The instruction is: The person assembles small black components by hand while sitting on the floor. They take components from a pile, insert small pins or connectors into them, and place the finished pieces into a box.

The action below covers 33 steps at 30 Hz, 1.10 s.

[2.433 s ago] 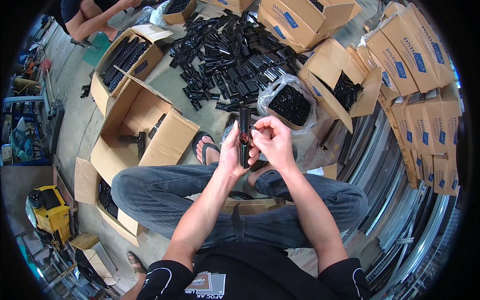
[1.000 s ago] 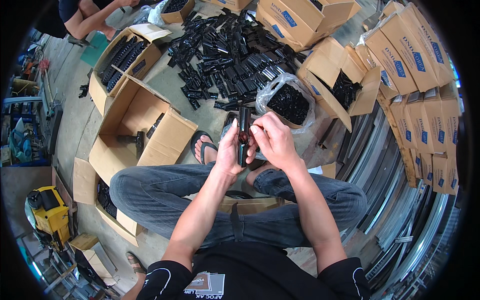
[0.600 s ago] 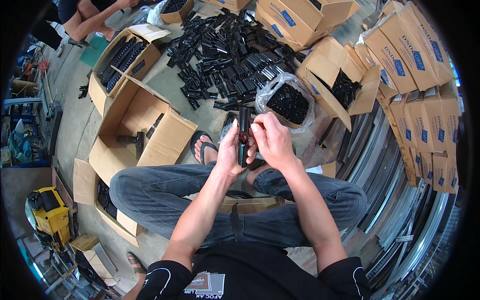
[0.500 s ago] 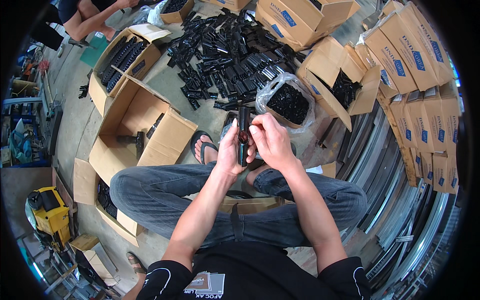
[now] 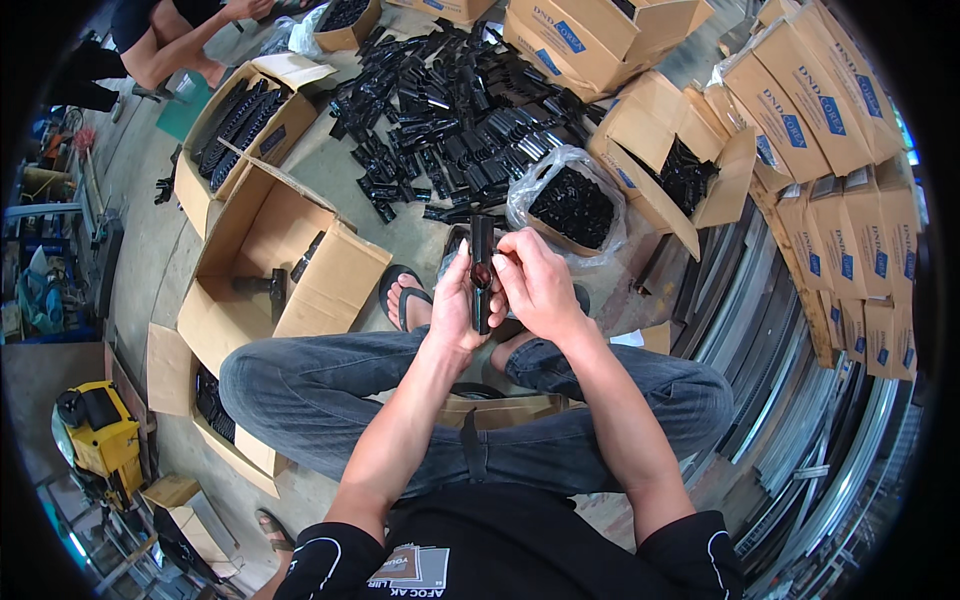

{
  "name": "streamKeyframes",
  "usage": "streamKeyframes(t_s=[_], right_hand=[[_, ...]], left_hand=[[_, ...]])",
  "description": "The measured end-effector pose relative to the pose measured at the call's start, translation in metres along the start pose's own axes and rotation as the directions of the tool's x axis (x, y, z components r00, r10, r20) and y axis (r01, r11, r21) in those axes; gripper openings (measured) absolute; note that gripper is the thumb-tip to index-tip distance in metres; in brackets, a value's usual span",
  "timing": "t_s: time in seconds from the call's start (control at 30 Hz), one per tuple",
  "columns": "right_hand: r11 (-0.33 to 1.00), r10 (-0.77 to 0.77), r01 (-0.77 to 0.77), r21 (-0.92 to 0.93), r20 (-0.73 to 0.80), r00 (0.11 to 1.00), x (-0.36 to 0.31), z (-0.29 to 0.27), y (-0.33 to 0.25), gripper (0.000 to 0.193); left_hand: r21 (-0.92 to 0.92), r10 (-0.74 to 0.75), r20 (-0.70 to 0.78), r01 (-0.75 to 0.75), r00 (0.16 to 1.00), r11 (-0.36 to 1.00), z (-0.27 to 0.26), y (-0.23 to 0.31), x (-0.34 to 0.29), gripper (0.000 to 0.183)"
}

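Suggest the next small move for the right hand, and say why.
Probably a slight push or twist by the right hand at the middle of the black tubular part: the left hand holds the part upright in the picture, and the right hand meets its right side, beside a round opening. Anything pinched there is hidden.

From here I see a glossy black part [image 5: 481,250], long and narrow, with a rounded opening about midway that shows reddish inside. It lies lengthwise in the left hand [image 5: 453,306], its far end pointing away from the body, the right hand [image 5: 540,286] at its side.
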State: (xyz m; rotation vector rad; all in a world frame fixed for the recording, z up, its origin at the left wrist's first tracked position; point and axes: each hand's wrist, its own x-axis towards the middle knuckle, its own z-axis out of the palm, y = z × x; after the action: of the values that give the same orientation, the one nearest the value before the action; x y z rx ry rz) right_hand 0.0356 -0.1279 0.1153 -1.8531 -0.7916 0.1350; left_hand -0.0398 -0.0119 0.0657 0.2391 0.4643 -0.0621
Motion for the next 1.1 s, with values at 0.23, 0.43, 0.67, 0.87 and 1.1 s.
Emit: streamKeyframes(t_s=[0.23, 0.43, 0.67, 0.87, 1.1], right_hand=[[0.997, -0.015, 0.016, -0.079, 0.022, 1.000, 0.001, -0.003, 0.003, 0.012], [0.997, -0.001, 0.003, -0.080, 0.033, 0.999, 0.002, -0.002, 0.005, 0.012], [0.995, -0.033, 0.034, -0.089, 0.017, 0.999, 0.002, 0.000, 0.003, 0.012], [1.000, 0.002, -0.002, -0.023, 0.009, 1.000, 0.002, -0.002, -0.003, 0.010], [0.994, -0.030, 0.035, -0.108, 0.041, 0.999, 0.002, 0.001, 0.003, 0.010]], left_hand=[[-0.016, -0.007, 0.029, 0.008, 1.000, 1.000, 0.002, -0.001, 0.000, 0.055], [-0.001, -0.021, 0.012, 0.021, 1.000, 1.000, -0.005, -0.001, 0.002, 0.055], [0.027, -0.016, -0.012, 0.017, 1.000, 0.999, -0.001, -0.001, 0.001, 0.055], [0.035, -0.019, 0.016, 0.018, 1.000, 0.999, -0.003, 0.004, 0.002, 0.049], [0.008, -0.017, -0.014, 0.017, 1.000, 1.000, -0.004, 0.004, 0.003, 0.049]])
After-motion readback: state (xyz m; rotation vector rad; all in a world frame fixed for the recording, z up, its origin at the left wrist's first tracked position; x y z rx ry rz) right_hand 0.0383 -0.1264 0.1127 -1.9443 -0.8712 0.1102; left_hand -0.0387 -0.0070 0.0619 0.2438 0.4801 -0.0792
